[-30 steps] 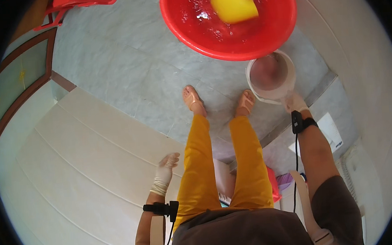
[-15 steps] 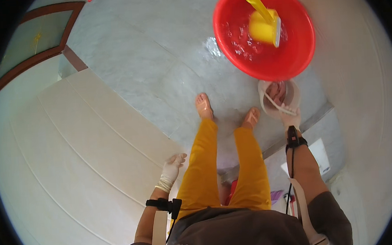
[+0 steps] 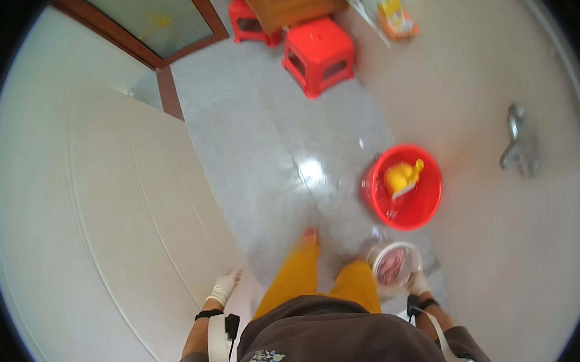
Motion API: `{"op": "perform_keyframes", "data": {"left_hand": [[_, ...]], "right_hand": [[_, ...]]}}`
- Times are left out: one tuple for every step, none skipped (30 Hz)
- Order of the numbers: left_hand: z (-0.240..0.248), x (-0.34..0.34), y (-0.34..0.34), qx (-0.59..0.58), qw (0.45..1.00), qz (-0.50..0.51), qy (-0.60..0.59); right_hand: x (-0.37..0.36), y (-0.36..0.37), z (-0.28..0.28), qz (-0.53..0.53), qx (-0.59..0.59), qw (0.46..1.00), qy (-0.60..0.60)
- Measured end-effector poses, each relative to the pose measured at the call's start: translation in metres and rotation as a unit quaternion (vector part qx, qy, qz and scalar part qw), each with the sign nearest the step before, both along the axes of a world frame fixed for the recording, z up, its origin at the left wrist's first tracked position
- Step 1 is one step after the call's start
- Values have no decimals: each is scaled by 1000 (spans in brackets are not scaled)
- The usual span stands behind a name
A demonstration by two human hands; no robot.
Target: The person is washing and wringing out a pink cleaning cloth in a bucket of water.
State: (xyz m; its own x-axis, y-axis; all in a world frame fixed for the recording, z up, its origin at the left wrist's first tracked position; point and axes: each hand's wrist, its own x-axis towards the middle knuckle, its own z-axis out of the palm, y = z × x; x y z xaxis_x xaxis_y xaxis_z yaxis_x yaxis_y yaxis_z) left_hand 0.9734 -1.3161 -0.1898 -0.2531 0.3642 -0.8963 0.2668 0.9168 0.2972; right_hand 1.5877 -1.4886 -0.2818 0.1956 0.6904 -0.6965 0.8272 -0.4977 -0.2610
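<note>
My right hand, in a pale glove, is closed at the right side of a small white bucket, where its handle was gripped a moment earlier. Pinkish, fleshy-looking pieces lie inside; blur hides their kind. Just beyond the bucket stands a red basin with water in it. A yellow dipper rests in this basin, its handle pointing up and right. My left hand, also gloved, hangs empty beside the pale left wall, with its fingers loosely apart.
Two red plastic stools stand at the far end, near a brown box. On the right wall are a metal tap and hanging packages. A brown-framed door is at far left. The grey floor shines wetly.
My view has swung up and away, bringing the stools, box and tap into sight. The basin and bucket appear smaller and lower. My right hand stays at the bucket.
</note>
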Motion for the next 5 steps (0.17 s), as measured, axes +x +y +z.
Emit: {"op": "perform_keyframes", "data": {"left_hand": [[3, -17, 9, 2, 1000, 18, 22], [0, -29, 30, 21, 1000, 24, 0], [-7, -42, 50, 33, 999, -15, 3], [-9, -56, 58, 37, 998, -48, 25], [-7, -62, 76, 44, 998, -44, 21]], "right_hand": [[-20, 26, 36, 40, -1, 999, 20], [-20, 31, 37, -329, -22, 931, 157], [-16, 29, 25, -640, -33, 713, 285], [-19, 40, 23, -649, -84, 696, 297], [-24, 54, 30, -645, -77, 700, 298]]}}
